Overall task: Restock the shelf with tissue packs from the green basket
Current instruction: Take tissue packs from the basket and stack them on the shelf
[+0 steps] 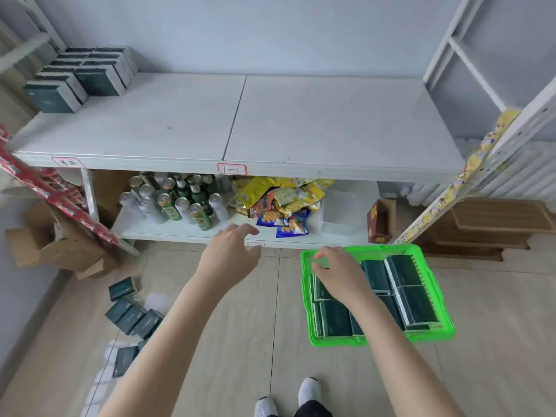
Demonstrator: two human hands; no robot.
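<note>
On the tiled floor (240, 311), a green basket (433, 332)

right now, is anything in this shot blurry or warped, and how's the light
Head view: light soft and even, no hard shadows or glare; head view: the wide lens bows the shelf and tilts its right upright; head view: the loose tissue packs on the floor and the red strip at left are smeared, the green basket sharper but colour-bloomed.
</note>
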